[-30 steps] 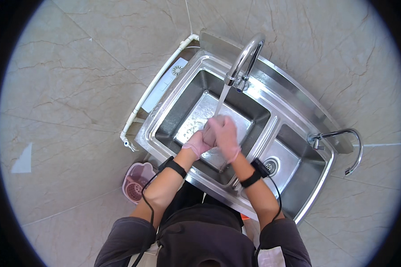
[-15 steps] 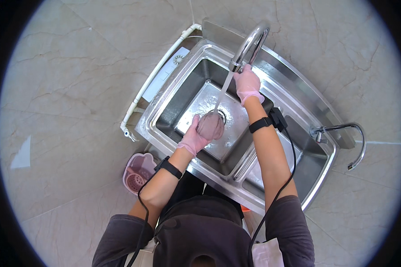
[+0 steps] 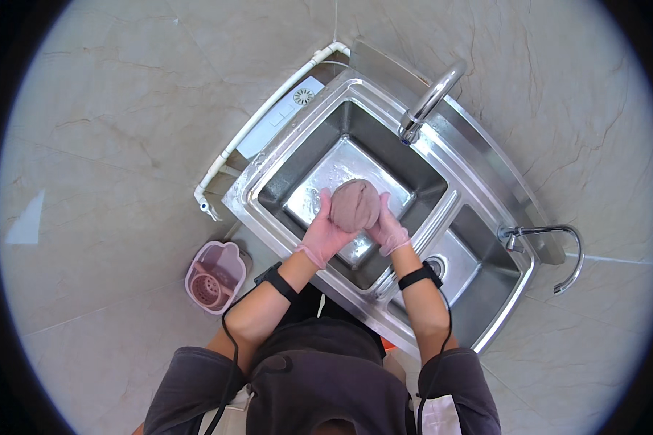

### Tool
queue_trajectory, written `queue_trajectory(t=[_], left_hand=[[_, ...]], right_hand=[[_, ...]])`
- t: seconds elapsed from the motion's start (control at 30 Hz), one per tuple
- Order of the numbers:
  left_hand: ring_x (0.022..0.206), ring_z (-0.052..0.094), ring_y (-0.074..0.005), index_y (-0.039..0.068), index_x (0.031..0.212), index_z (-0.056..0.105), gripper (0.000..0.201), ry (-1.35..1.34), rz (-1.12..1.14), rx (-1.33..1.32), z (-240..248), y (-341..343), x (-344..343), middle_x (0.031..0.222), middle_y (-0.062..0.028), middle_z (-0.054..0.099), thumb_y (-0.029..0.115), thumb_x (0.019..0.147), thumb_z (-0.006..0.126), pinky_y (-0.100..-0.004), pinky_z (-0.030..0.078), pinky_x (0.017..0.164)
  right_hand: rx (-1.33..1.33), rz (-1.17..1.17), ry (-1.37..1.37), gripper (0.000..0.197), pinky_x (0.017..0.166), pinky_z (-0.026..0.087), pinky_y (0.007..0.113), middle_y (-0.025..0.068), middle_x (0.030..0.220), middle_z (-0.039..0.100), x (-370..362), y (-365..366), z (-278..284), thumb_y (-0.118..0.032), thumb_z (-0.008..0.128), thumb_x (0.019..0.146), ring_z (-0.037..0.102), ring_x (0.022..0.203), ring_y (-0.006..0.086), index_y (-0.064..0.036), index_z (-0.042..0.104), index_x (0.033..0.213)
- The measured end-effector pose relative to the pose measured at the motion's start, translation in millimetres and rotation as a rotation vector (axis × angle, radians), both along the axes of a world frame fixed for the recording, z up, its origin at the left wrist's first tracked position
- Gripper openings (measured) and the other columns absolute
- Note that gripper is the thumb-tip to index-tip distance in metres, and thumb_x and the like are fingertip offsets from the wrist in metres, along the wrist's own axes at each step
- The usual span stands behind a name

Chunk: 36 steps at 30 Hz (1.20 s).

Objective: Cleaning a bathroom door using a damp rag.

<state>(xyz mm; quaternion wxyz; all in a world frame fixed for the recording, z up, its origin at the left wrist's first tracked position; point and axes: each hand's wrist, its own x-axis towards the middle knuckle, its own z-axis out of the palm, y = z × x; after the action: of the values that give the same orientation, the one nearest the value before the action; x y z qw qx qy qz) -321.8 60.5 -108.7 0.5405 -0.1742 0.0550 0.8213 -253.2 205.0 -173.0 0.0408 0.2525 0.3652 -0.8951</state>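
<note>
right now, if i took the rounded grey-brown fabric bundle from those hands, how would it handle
The rounded grey-brown fabric bundle would probably feel soft and floppy, given its creased surface. It may be waterlogged and heavy for its size: the rectangular steel basin beneath shows wet marks.

The cloth [image 3: 355,204] looks matt, the metal sink [image 3: 326,174] glossy.

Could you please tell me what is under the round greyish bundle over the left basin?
The left hand and right hand hold the bundle, with the floor of the left basin showing around it. Whatever lies directly beneath the bundle is covered and cannot be seen.
</note>
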Motion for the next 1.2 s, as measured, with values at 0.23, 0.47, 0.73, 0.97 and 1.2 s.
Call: queue_trajectory(t=[0.23,0.47,0.73,0.97,1.2], left_hand=[[0.119,0.042,-0.0179,0.009,0.131,0.035,0.054,0.287,-0.324,-0.151,13,7,12,0.128,-0.0042,0.043,0.031,0.086,0.057,-0.0369,0.035,0.101],[0.106,0.053,-0.0208,0.009,0.123,0.041,0.059,1.179,-0.428,-0.438,-12,30,16,0.115,-0.0101,0.054,0.021,0.073,0.070,-0.0310,0.043,0.086],[0.096,0.057,-0.0342,-0.001,0.111,0.047,0.052,1.309,-0.332,-1.075,-34,35,33,0.103,-0.0232,0.058,0.027,0.074,0.068,-0.0351,0.045,0.081],[0.097,0.059,-0.0243,0.001,0.111,0.049,0.042,1.091,-0.404,-0.701,-22,-4,-2,0.107,-0.0126,0.059,0.019,0.077,0.066,-0.0313,0.047,0.082],[0.091,0.057,-0.0179,0.011,0.118,0.050,0.039,-0.121,-0.354,0.211,11,-8,11,0.107,-0.0070,0.057,0.020,0.082,0.062,-0.0266,0.044,0.062]], right_hand=[[0.105,0.051,0.050,0.036,0.078,0.047,0.032,0.0100,0.092,0.059,-4,12,33,-0.029,0.068,0.076,0.058,0.084,0.0207,-0.0053,0.052,0.097],[0.967,0.294,-0.294,0.024,0.062,0.045,0.026,0.0052,0.073,0.058,-33,5,75,-0.017,0.071,0.065,0.053,0.066,0.0116,-0.0029,0.059,0.079],[1.229,0.104,-0.513,0.025,0.068,0.047,0.027,0.0093,0.083,0.064,-34,-17,7,-0.013,0.065,0.068,0.059,0.075,0.0151,0.0001,0.059,0.089],[0.456,-0.095,-0.103,0.060,0.084,0.043,0.030,0.0100,0.110,0.056,-20,-7,38,-0.027,0.064,0.081,0.054,0.097,0.0174,-0.0022,0.039,0.130],[0.047,-0.074,0.210,0.043,0.091,0.038,0.041,0.0075,0.136,0.035,-19,-24,107,-0.050,0.048,0.085,0.041,0.111,0.0216,-0.0145,0.054,0.109]])
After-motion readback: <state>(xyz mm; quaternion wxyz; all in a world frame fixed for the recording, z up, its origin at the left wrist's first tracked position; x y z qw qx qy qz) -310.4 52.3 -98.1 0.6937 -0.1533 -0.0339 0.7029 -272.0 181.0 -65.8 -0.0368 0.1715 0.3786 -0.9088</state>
